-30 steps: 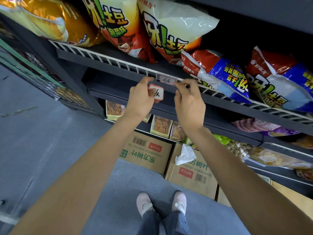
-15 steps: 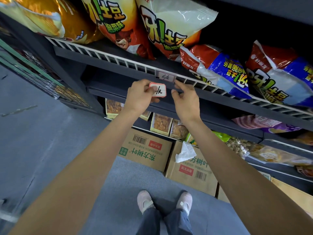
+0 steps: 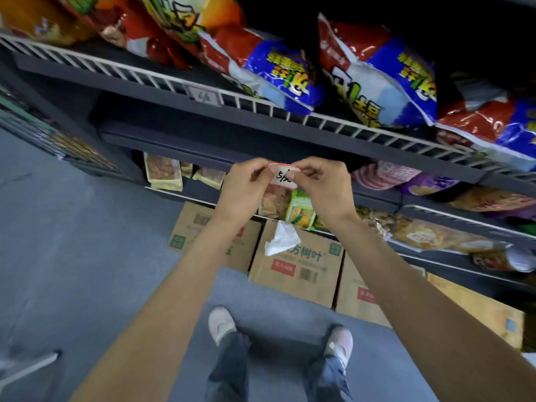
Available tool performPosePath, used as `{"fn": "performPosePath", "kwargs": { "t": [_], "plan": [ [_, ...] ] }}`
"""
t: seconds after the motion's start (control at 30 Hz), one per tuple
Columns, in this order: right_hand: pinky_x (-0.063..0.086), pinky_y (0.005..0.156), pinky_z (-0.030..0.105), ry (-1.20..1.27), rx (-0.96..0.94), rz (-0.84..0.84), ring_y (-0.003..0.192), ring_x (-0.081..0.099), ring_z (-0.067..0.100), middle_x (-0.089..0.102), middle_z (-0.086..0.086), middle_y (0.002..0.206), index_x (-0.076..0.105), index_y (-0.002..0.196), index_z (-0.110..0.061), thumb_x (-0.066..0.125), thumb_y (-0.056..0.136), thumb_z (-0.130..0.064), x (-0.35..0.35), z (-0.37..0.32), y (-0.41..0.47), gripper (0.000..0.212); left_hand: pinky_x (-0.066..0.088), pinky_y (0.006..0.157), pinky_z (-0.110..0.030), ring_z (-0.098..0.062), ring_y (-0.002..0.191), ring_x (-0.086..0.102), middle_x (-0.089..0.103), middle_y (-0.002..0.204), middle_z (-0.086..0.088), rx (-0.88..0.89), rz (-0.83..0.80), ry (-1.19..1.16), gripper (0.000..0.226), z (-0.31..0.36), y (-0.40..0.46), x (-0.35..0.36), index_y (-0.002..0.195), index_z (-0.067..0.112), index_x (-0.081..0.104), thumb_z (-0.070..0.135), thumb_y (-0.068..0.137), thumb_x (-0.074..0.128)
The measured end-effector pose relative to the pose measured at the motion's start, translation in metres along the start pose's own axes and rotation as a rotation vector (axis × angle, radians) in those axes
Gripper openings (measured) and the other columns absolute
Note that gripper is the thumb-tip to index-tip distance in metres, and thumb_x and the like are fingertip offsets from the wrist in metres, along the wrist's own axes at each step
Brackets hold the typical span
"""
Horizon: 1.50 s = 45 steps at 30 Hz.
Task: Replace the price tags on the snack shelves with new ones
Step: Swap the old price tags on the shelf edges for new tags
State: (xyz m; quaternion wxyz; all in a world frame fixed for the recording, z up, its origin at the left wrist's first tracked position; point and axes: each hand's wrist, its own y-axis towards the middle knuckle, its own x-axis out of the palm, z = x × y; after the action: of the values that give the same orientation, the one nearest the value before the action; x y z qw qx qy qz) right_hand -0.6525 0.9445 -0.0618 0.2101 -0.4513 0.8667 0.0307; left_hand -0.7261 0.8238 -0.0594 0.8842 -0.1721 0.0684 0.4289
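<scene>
The left hand (image 3: 246, 184) and the right hand (image 3: 324, 184) are both pinching one small red-bordered price tag (image 3: 283, 177), the left gripping its left edge with curled fingers, the right gripping its right edge the same way. The tag is facing up toward the camera, showing handwritten black marks, and it is hanging in the air in front of the dark middle shelf edge (image 3: 179, 146), not touching it.

Above the tag, a second tag in a clear holder (image 3: 204, 95) is sitting clipped on the white wire rail (image 3: 116, 69) of the upper shelf, well apart from the hands. Just right of that holder, red and blue chip bags (image 3: 278, 74) are leaning over the rail, with orange and yellow bags (image 3: 121, 21) lying to its left.

Below the held tag, small snack packs (image 3: 162, 172) are standing on a lower shelf. Further below, cardboard boxes (image 3: 298, 271) are resting on the grey floor (image 3: 72, 242), and a crumpled white paper (image 3: 281, 237) is lying on one box. Nearest the camera, the person's two pale shoes (image 3: 222, 324) are standing on the floor.
</scene>
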Motion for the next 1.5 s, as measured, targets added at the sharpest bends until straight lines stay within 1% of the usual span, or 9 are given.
{"fn": "performPosePath", "kwargs": {
  "t": [0.33, 0.47, 0.7, 0.8, 0.93, 1.1, 1.27, 1.43, 1.5],
  "plan": [
    [0.051, 0.072, 0.024, -0.065, 0.035, -0.015, 0.067, 0.061, 0.004, 0.068, -0.006, 0.072, 0.074, 0.084, -0.016, 0.071, 0.079, -0.008, -0.181, 0.1, -0.053, 0.011, 0.056, 0.064, -0.023, -0.029, 0.077, 0.069, 0.065, 0.09, -0.013, -0.063, 0.046, -0.083, 0.019, 0.027, -0.054, 0.204, 0.102, -0.001, 0.065, 0.009, 0.095, 0.05],
    [0.052, 0.071, 0.026, -0.02, 0.062, -0.053, 0.071, 0.065, 0.008, 0.069, -0.004, 0.075, 0.071, 0.08, -0.021, 0.069, 0.08, -0.005, -0.239, 0.132, -0.07, 0.017, 0.058, 0.074, -0.037, -0.031, 0.082, 0.069, 0.069, 0.092, -0.012, -0.088, 0.057, -0.076, 0.02, 0.03, -0.074, 0.267, 0.105, 0.003, 0.068, 0.01, 0.093, 0.053],
    [0.055, 0.071, 0.034, 0.01, 0.101, 0.022, 0.073, 0.065, 0.014, 0.07, -0.001, 0.076, 0.069, 0.076, -0.023, 0.068, 0.082, -0.006, -0.31, 0.195, -0.098, 0.018, 0.058, 0.072, -0.026, -0.023, 0.077, 0.067, 0.067, 0.091, -0.013, -0.077, -0.035, -0.113, 0.018, 0.031, -0.093, 0.362, 0.105, -0.002, 0.065, 0.001, 0.092, 0.053],
    [0.056, 0.072, 0.037, 0.004, 0.112, 0.032, 0.073, 0.066, 0.015, 0.07, -0.001, 0.077, 0.07, 0.079, -0.023, 0.069, 0.082, -0.008, -0.34, 0.221, -0.112, 0.016, 0.055, 0.083, -0.045, -0.029, 0.087, 0.068, 0.07, 0.095, -0.013, -0.049, -0.026, -0.023, 0.019, 0.024, -0.1, 0.402, 0.105, -0.001, 0.066, 0.007, 0.091, 0.055],
    [0.051, 0.066, 0.031, -0.046, 0.123, 0.07, 0.067, 0.063, 0.011, 0.067, -0.005, 0.072, 0.068, 0.08, -0.022, 0.069, 0.082, -0.009, -0.389, 0.254, -0.122, 0.013, 0.054, 0.085, -0.047, -0.031, 0.091, 0.067, 0.07, 0.099, -0.018, -0.022, -0.031, 0.005, 0.019, 0.026, -0.104, 0.463, 0.104, 0.0, 0.065, 0.008, 0.09, 0.057],
    [0.042, 0.057, 0.01, -0.159, 0.15, 0.135, 0.06, 0.055, 0.001, 0.063, -0.004, 0.071, 0.072, 0.087, -0.011, 0.065, 0.084, -0.012, -0.458, 0.3, -0.123, 0.007, 0.056, 0.067, -0.018, -0.018, 0.082, 0.067, 0.067, 0.098, -0.011, -0.083, -0.055, -0.118, 0.022, 0.034, -0.099, 0.558, 0.113, 0.002, 0.06, 0.0, 0.092, 0.053],
    [0.036, 0.053, 0.0, -0.258, 0.131, 0.132, 0.064, 0.053, 0.006, 0.066, 0.001, 0.078, 0.073, 0.092, -0.007, 0.065, 0.087, -0.015, -0.512, 0.363, -0.1, 0.013, 0.054, 0.088, -0.045, -0.03, 0.105, 0.063, 0.063, 0.115, -0.021, -0.131, 0.028, -0.126, 0.031, 0.016, -0.073, 0.645, 0.121, 0.001, 0.055, -0.003, 0.091, 0.052],
    [0.037, 0.055, 0.001, -0.277, 0.085, 0.115, 0.07, 0.056, 0.012, 0.071, 0.007, 0.084, 0.072, 0.094, -0.007, 0.059, 0.09, -0.013, -0.531, 0.42, -0.071, 0.015, 0.05, 0.092, -0.048, -0.034, 0.103, 0.063, 0.061, 0.12, -0.02, -0.18, 0.149, -0.053, 0.04, -0.018, -0.033, 0.693, 0.13, 0.003, 0.051, 0.0, 0.091, 0.052],
    [0.044, 0.063, 0.015, -0.293, 0.066, 0.114, 0.072, 0.06, 0.017, 0.071, 0.008, 0.083, 0.071, 0.092, -0.009, 0.056, 0.092, -0.013, -0.533, 0.439, -0.06, 0.016, 0.051, 0.091, -0.046, -0.034, 0.106, 0.062, 0.059, 0.123, -0.018, -0.201, 0.131, -0.026, 0.046, -0.029, -0.018, 0.703, 0.136, 0.005, 0.045, -0.001, 0.091, 0.051]
  ]
}}
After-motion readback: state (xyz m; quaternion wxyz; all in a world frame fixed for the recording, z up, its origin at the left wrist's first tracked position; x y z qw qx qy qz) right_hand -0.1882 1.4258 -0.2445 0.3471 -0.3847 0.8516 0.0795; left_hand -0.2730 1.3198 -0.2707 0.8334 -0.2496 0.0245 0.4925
